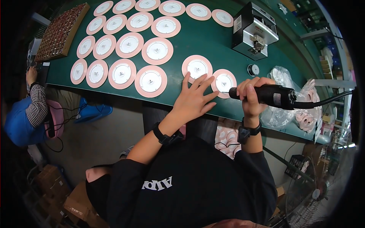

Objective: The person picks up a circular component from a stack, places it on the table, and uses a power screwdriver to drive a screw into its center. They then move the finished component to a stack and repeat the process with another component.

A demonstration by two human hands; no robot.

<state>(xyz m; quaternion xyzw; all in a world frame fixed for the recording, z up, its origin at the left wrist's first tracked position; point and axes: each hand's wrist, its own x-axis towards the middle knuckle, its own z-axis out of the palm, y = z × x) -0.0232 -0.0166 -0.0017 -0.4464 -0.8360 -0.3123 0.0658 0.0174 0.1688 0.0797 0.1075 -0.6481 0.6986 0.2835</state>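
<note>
My right hand [253, 93] grips a black corded electric screwdriver [275, 95], held on its side with the bit toward the left. The bit's tip reaches the white centre of a pink-rimmed round disc [224, 81] near the table's front edge. With fingers spread, my left hand [194, 97] lies beside that disc, a fingertip at its lower left rim. Its other fingers reach the lower rim of a second pink-rimmed disc [197, 67]. Whether a screw sits under the bit is too small to tell.
Several like discs [151, 81] stand in rows on the green table [197, 38]. A black and silver boxy machine [255, 32] stands at the back right, a small spool [253, 70] and clear plastic bags [281, 110] nearer. A brown gridded tray [62, 32] and another person [30, 114] are at left.
</note>
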